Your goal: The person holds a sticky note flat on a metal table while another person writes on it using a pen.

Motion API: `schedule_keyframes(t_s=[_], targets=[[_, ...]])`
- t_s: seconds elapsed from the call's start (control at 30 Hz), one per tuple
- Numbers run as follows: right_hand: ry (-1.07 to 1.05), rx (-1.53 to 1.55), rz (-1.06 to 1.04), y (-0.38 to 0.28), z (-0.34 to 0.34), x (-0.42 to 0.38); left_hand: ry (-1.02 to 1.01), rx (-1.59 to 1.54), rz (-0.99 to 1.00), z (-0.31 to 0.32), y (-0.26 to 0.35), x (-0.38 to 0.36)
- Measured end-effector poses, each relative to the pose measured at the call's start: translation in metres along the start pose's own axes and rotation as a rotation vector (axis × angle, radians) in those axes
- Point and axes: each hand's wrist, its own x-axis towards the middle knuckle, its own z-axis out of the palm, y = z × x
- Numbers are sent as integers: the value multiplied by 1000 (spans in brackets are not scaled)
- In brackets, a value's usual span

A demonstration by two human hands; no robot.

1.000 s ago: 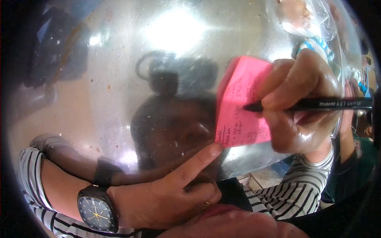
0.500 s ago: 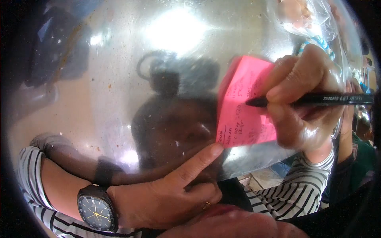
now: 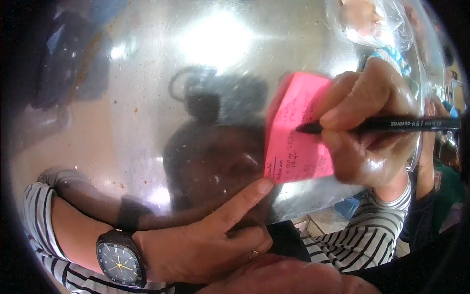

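A pink notepad (image 3: 303, 127) with handwriting in dark ink lies on a shiny metal table (image 3: 137, 117). My right hand (image 3: 374, 117) pinches a black pen (image 3: 406, 124), its tip on the written page. The side of this hand rests at the pad's right edge. From the lower left, my left hand (image 3: 210, 240) reaches over the metal. Its index finger stretches to the pad's lower left corner, and the other fingers are curled beneath. A black watch (image 3: 119, 259) with yellow hands is on the left wrist.
Clear plastic bags (image 3: 391, 29) lie at the upper right, beside a blue and white striped item (image 3: 394, 59). Past the table's right edge, a person in dark green (image 3: 448, 196) is partly visible. Floor tiles show below the near edge.
My right hand and the pen have shifted slightly left. The pink notepad has also moved a little left, while my left hand is almost unmoved.
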Motion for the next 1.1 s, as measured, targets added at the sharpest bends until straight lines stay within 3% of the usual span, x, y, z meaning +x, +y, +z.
schedule_keyframes(t_s=[0.2, 0.27, 0.37, 0.47, 0.57, 0.67, 0.73, 0.77, 0.83, 1.1], targets=[[-16, -14, -13, -1, 0, 0, 13, 91, 21, 9, 4, -3], [-3, -5, -7, 0, 1, 0, 92, -50, -20, 15, 6, -5], [28, 2, -5, 0, 3, 0, -56, -77, -10, 1, 2, -3], [51, -18, -17, 1, 4, -1, -32, 50, 33, 0, 0, -1], [31, -68, -14, 1, 3, -2, 38, -104, -21, 9, 4, -4], [43, 17, -6, 6, 11, -8, -8, -31, -5, 4, 4, -2], [393, 190, 54, 14, 30, -20, 33, -33, -22, 10, 6, -2], [392, 192, 54, 12, 23, -18, 74, -32, -38, 12, 7, -3], [67, -17, 24, 0, 5, -2, 30, -30, -31, 8, 4, -1], [18, 17, -9, 3, 2, 0, 23, -136, -32, 3, 2, -1]])
